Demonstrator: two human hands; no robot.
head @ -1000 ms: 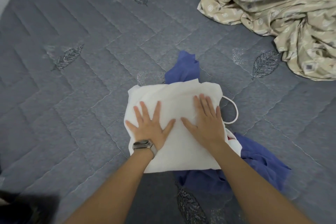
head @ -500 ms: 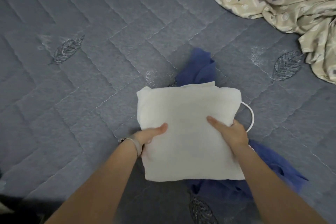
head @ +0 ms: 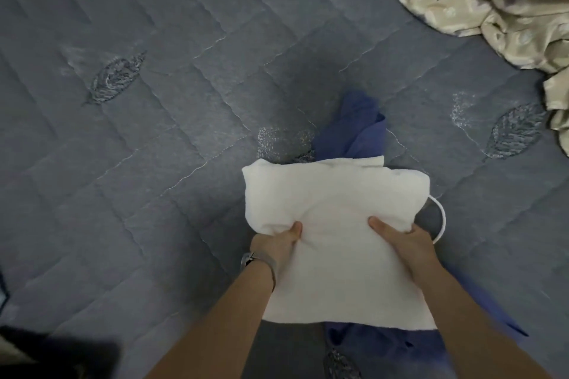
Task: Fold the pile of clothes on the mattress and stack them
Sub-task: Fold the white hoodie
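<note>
Clothes: two pieces near centre of the grey quilted mattress (head: 154, 163), close to the person.

White garment (head: 335, 224) — folded to a rough rectangle. Edges fairly square; far edge shows layered folds. A white cord loop (head: 441, 218) sticks out at its right side. It lies over the blue garment (head: 354, 129).

Left hand (head: 277, 243) grips the white garment at its left edge: thumb on top, fingers hidden under the cloth. Watch (head: 251, 258) on that wrist.

Right hand (head: 406, 240) grips the right edge the same way, thumb on top, fingers tucked beneath. Fabric bunches slightly between the two thumbs. Cannot tell whether the piece is lifted clear or resting on what lies under it.

Blue garment — not folded. Crumpled; one end pokes out beyond the far edge of the white piece, more shows at the near edge and near right corner. Middle is hidden.

Beige patterned cloth (head: 492, 0) heaped at the far right, well apart. Could be bedding or part of the pile; cannot tell.

Progress, as judged: one piece looks folded and is in hand, probably ready to set down as the base of a stack. No stack visible anywhere in view. Blue piece left to fold and place on top; the beige heap too if it counts. Early to midway at best.
</note>
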